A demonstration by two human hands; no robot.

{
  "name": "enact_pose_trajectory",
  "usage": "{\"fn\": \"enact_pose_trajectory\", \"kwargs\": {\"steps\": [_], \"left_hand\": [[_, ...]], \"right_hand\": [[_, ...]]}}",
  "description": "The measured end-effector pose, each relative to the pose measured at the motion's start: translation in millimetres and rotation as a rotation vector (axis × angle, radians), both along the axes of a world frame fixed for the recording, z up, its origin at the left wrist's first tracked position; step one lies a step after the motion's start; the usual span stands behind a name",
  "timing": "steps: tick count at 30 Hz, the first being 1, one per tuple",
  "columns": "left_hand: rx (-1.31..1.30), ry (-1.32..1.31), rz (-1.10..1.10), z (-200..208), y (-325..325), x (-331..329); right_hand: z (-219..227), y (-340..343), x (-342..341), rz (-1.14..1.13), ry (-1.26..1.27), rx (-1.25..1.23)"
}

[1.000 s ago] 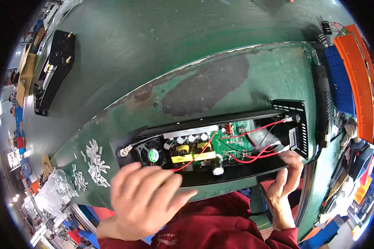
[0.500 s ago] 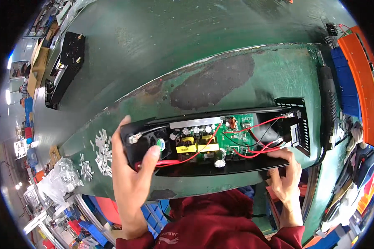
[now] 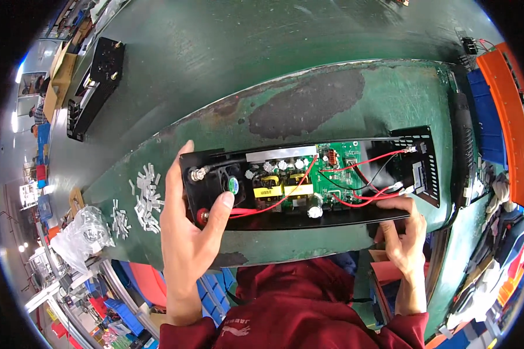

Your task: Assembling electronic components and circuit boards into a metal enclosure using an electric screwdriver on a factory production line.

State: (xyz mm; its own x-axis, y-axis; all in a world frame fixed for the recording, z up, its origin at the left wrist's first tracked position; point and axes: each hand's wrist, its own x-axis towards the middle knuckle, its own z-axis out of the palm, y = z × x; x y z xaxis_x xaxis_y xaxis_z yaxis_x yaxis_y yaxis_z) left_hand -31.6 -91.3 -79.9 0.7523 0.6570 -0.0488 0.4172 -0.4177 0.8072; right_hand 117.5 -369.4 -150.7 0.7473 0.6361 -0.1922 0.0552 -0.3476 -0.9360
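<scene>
Between my hands is a long black metal electronics case (image 3: 262, 222), its open side facing up. Inside sit a green circuit board (image 3: 339, 184), yellow-wrapped transformers (image 3: 268, 191), and red and black wires. My left hand (image 3: 187, 241) grips the left end plate, thumb beside the small fan (image 3: 232, 185), fingers behind the plate. That plate carries a metal terminal and a red one. My right hand (image 3: 403, 235) holds the near edge at the right, fingers bent around it, close to red wires. A slotted black end panel (image 3: 426, 166) stands at the case's right end.
Small pale sleeves (image 3: 148, 200) lie in heaps at left, beside a clear plastic bag (image 3: 84, 235). Another black case (image 3: 96, 87) stands at the far left. A thick black tool-like cylinder (image 3: 461, 145), a blue bin (image 3: 486, 119) and an orange rack (image 3: 503, 125) line the right.
The case has shifted slightly right and away from me, and its open side now tilts more into view. Both hands keep their hold on it.
</scene>
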Motion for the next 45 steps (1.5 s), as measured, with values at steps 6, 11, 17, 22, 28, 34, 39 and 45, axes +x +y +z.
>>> {"fn": "enact_pose_trajectory", "kwargs": {"steps": [6,11,17,22,28,34,39,45], "left_hand": [[-0.019,0.122,0.021,9,-13,12],[-0.086,0.069,0.055,3,-6,3],[-0.043,-0.009,0.076,-2,15,-21],[0.122,-0.169,0.135,-20,24,-38],[0.298,-0.231,0.217,-51,19,-82],[0.471,-0.063,0.190,-68,11,-119],[0.497,0.106,0.180,-65,5,-125],[0.541,0.174,0.060,-65,9,-109]], "right_hand": [[-13,-5,0,0.009,-0.022,0.026],[-12,-6,-3,-0.039,-0.110,0.000],[-17,-1,-18,-0.127,-0.308,0.060],[-31,-10,-20,-0.202,-0.399,0.211],[-25,-18,-19,-0.292,-0.519,0.331],[2,-34,11,-0.457,-0.679,0.252],[34,-34,59,-0.385,-0.855,0.232],[93,17,124,-0.283,-0.882,0.021]]}}
